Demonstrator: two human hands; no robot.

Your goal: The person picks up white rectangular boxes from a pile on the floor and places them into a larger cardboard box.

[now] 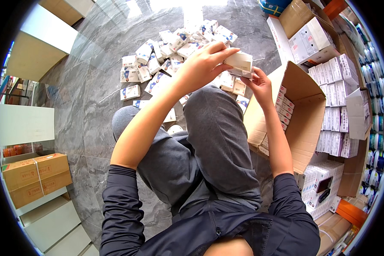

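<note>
Between my two hands is a small white carton (240, 61), held above the floor past my right knee. My left hand (208, 60) grips its left side with thumb and fingers. From below and to the right, my right hand (259, 84) pinches its lower right corner. A loose heap of small white printed boxes (166, 54) lies on the floor beyond my knees, partly hidden by my left forearm. Under my right forearm stands an open cardboard box (304, 128), with rows of small white boxes (284, 108) inside along its left side.
Stacked white cartons (332, 102) line the right, beside shelves of round packs (376, 80). A dark phone-like device (324, 184) rests on white boxes at lower right. At left stand white cabinets (25, 124) and a strapped brown carton (36, 179). The floor (96, 96) is grey marbled tile.
</note>
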